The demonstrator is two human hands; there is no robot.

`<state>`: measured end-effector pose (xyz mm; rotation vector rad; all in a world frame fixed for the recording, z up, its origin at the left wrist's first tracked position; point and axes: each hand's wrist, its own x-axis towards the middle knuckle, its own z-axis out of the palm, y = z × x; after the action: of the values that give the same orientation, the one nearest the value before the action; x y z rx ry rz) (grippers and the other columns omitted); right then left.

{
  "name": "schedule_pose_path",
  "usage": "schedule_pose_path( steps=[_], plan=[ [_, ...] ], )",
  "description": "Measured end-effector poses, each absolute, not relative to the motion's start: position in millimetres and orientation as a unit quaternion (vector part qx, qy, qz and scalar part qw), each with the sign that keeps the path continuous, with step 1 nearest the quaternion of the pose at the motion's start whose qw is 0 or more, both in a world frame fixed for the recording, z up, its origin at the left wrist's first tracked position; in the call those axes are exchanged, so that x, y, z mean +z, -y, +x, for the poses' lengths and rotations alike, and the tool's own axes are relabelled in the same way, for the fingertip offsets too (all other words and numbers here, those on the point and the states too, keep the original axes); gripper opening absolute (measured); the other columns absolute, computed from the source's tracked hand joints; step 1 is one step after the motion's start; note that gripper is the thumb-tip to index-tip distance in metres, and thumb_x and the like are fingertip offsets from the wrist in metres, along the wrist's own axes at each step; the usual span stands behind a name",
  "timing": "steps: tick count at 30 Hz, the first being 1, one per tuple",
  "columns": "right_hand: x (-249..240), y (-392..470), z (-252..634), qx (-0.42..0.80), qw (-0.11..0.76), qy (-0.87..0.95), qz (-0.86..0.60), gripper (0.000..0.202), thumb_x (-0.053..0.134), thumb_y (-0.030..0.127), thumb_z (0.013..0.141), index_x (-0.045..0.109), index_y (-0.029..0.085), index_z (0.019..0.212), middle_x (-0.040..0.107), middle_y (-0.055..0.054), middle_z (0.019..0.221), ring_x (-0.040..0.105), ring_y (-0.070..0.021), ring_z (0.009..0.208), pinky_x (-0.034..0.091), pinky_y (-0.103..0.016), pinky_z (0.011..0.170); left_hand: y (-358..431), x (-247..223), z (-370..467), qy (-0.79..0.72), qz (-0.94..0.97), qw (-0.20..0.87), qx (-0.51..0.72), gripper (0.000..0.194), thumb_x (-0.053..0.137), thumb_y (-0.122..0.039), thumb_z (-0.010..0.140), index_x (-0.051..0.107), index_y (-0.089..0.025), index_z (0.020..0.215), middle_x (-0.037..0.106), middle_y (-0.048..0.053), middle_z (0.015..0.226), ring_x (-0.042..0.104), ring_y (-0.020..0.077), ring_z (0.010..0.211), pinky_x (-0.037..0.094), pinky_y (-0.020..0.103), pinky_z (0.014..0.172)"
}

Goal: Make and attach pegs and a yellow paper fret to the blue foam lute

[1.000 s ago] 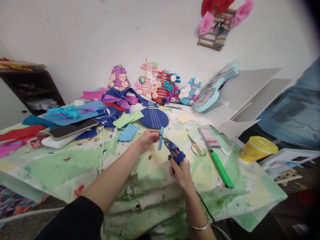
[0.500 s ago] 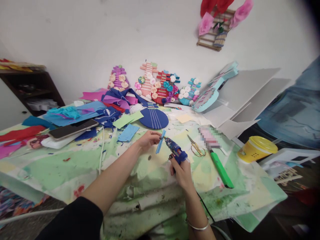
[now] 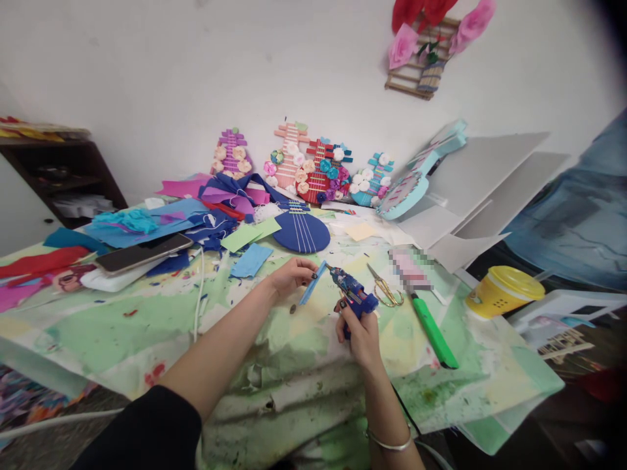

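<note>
My left hand [image 3: 294, 277] pinches a narrow light-blue strip [image 3: 311, 284], which slants up to the right above the table. Wrapped round the handle of a dark blue glue gun [image 3: 353, 294] is my right hand [image 3: 361, 333]. The gun's nozzle points up and left, close to the upper end of the strip. Behind the hands lies a round dark blue piece [image 3: 302, 231] with pale strings across it. A light-blue sheet [image 3: 251, 260] and green paper pieces [image 3: 251, 234] lie left of it.
Gold-handled scissors [image 3: 386, 288], a green cutter [image 3: 434, 331] and a yellow tub [image 3: 504, 291] are on the right. A phone [image 3: 144, 252], a white cable [image 3: 199, 294] and coloured fabric lie left. Decorated instrument shapes [image 3: 313, 170] lean on the back wall.
My right hand and the glue gun have moved slightly right, away from the strip. The strip is now tilted more, its lower end further left.
</note>
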<state>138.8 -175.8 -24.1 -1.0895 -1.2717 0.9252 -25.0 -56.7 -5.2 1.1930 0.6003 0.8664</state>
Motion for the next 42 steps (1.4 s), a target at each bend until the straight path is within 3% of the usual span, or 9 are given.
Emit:
schedule_pose_path(
  steps=[11, 19, 22, 25, 29, 37, 42],
  plan=[
    [-21, 175, 139, 0.391, 0.625, 0.490, -0.465, 0.029, 0.050, 0.043, 0.081, 0.052, 0.014, 0.080, 0.046, 0.006, 0.037, 0.038, -0.0073, 0.032, 0.028, -0.020, 0.037, 56, -7, -24, -0.282, 0.509, 0.705, 0.405, 0.010, 0.065, -0.012, 0.055, 0.067, -0.013, 0.065, 0.060, 0.001, 0.054, 0.050, 0.0078, 0.047, 0.035, 0.020, 0.046],
    [-16, 193, 156, 0.215, 0.617, 0.514, -0.556, 0.032, 0.049, 0.042, 0.082, 0.057, 0.013, 0.095, 0.052, 0.002, 0.050, 0.048, -0.0117, 0.044, 0.040, -0.024, 0.048, 44, -11, -21, -0.297, 0.443, 0.691, 0.489, 0.016, 0.067, -0.012, 0.052, 0.067, -0.011, 0.068, 0.063, 0.002, 0.059, 0.053, 0.0085, 0.049, 0.038, 0.022, 0.052],
    [-2, 206, 187, 0.046, 0.555, 0.540, -0.631, 0.032, 0.053, 0.043, 0.078, 0.055, 0.015, 0.093, 0.057, -0.001, 0.061, 0.051, -0.0142, 0.049, 0.041, -0.026, 0.051, 39, -13, -20, -0.303, 0.421, 0.682, 0.516, 0.015, 0.067, -0.014, 0.052, 0.066, -0.013, 0.068, 0.063, 0.001, 0.060, 0.055, 0.0092, 0.051, 0.039, 0.022, 0.054],
    [9, 218, 232, -0.105, 0.378, 0.559, -0.730, 0.033, 0.047, 0.047, 0.079, 0.054, 0.018, 0.094, 0.060, -0.006, 0.073, 0.056, -0.0206, 0.061, 0.038, -0.028, 0.051, 38, -13, -21, -0.301, 0.408, 0.681, 0.528, 0.016, 0.068, -0.014, 0.053, 0.065, -0.013, 0.069, 0.063, 0.000, 0.060, 0.056, 0.0090, 0.053, 0.040, 0.023, 0.057],
    [6, 232, 300, -0.157, 0.211, 0.606, -0.751, 0.039, 0.043, 0.043, 0.077, 0.050, 0.016, 0.104, 0.059, -0.014, 0.093, 0.058, -0.0250, 0.074, 0.042, -0.032, 0.056, 38, -12, -21, -0.295, 0.404, 0.686, 0.528, 0.018, 0.068, -0.015, 0.054, 0.065, -0.013, 0.071, 0.063, 0.001, 0.062, 0.056, 0.0097, 0.055, 0.041, 0.023, 0.059],
    [-19, 235, 392, -0.079, 0.176, 0.678, -0.710, 0.033, 0.047, 0.025, 0.064, 0.055, 0.017, 0.095, 0.060, -0.013, 0.092, 0.059, -0.0259, 0.087, 0.046, -0.036, 0.078, 41, -9, -19, -0.293, 0.404, 0.692, 0.523, 0.018, 0.069, -0.015, 0.053, 0.063, -0.013, 0.070, 0.063, 0.001, 0.061, 0.056, 0.0093, 0.054, 0.040, 0.023, 0.057],
    [-14, 222, 410, -0.075, 0.166, 0.682, -0.708, 0.041, 0.045, 0.014, 0.057, 0.058, 0.015, 0.096, 0.062, -0.013, 0.097, 0.061, -0.0245, 0.085, 0.047, -0.035, 0.078, 42, -10, -20, -0.290, 0.407, 0.690, 0.524, 0.018, 0.068, -0.016, 0.054, 0.064, -0.013, 0.072, 0.063, 0.001, 0.062, 0.056, 0.0092, 0.055, 0.040, 0.023, 0.058]
  ],
)
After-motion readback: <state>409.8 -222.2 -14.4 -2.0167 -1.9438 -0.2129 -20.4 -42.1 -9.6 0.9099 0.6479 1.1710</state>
